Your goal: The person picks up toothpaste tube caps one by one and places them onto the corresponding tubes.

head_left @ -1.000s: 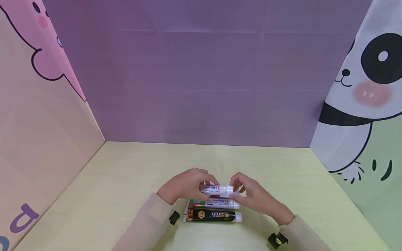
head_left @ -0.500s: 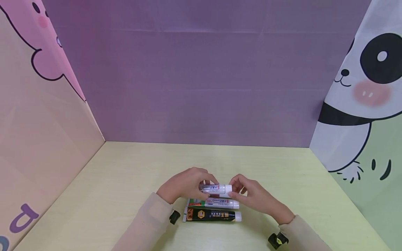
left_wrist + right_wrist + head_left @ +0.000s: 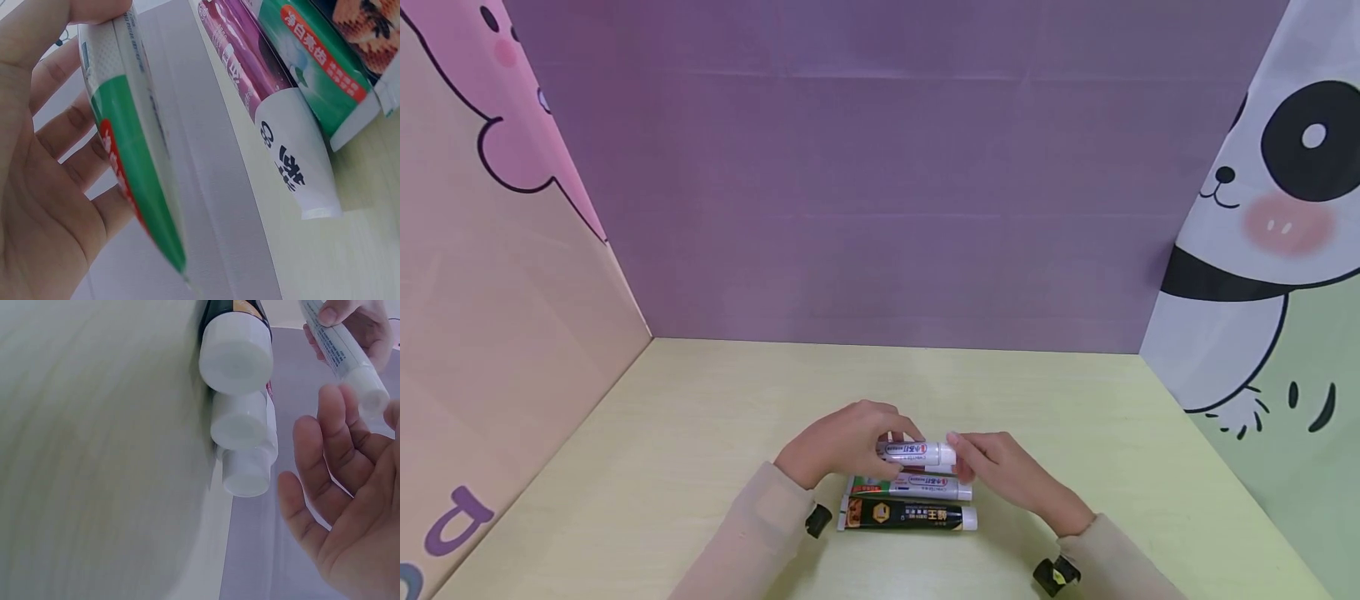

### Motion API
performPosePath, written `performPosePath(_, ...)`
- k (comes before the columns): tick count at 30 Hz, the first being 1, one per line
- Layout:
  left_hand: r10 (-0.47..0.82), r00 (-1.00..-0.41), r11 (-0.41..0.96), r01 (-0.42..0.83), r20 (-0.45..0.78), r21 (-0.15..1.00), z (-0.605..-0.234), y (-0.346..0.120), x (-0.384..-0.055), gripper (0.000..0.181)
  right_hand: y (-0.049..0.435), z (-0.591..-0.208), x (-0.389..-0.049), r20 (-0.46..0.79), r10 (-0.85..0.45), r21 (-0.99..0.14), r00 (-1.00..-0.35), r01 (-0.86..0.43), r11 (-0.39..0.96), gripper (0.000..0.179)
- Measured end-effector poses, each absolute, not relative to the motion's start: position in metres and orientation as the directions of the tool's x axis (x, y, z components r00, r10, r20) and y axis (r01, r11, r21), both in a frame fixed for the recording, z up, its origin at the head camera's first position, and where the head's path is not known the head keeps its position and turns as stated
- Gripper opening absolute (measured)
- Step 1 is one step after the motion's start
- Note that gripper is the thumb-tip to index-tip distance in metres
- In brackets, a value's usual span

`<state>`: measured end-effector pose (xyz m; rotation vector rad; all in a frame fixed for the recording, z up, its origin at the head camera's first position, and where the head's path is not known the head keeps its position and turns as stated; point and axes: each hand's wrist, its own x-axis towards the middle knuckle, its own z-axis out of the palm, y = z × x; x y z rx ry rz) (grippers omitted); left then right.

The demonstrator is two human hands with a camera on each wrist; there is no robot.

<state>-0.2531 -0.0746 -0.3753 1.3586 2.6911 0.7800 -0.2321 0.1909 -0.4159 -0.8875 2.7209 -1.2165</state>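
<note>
In the head view my left hand (image 3: 850, 442) grips a white and green toothpaste tube (image 3: 913, 452) above the table, its white cap to the right. Its green tail end shows in the left wrist view. My right hand (image 3: 1011, 471) is at the tube's cap (image 3: 367, 394), thumb and fingertips on either side of it. The other right fingers are loosely bent. Below lie a black toothpaste tube (image 3: 910, 514), another white and green toothpaste tube (image 3: 925, 486) and a purple toothpaste tube (image 3: 250, 59), side by side, partly hidden by the held tube in the head view.
The pale wooden table (image 3: 700, 500) meets a purple back panel (image 3: 887, 208). A pink cartoon panel (image 3: 512, 292) stands on the left and a panda panel (image 3: 1247, 342) on the right. Each wrist wears a black strap.
My right hand has turned at the cap: its thumb has rolled up over the cap's end and its fingers have gone down. The left hand and the tubes have stayed in place.
</note>
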Motion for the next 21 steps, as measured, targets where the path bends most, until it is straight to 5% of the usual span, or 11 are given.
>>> performPosePath(9, 0.756, -0.625, 0.493, 0.739, 0.195, 0.46, -0.376, -0.074, -0.254, 0.033, 0.191, -0.411, -0.231, 0.129, -0.476, -0.73, -0.87, -0.408, 0.549, 0.054)
performPosePath(18, 0.756, -0.628, 0.504, 0.739, 0.186, 0.447, -0.376, -0.074, -0.255, 0.034, 0.2, -0.407, -0.231, 0.213, -0.52, -0.696, -0.827, -0.502, 0.514, 0.021)
performPosePath(21, 0.757, -0.626, 0.503, 0.741, 0.186, 0.444, -0.376, -0.075, -0.254, 0.034, 0.2, -0.408, -0.231, 0.245, -0.541, -0.696, -0.805, -0.534, 0.479, 0.023)
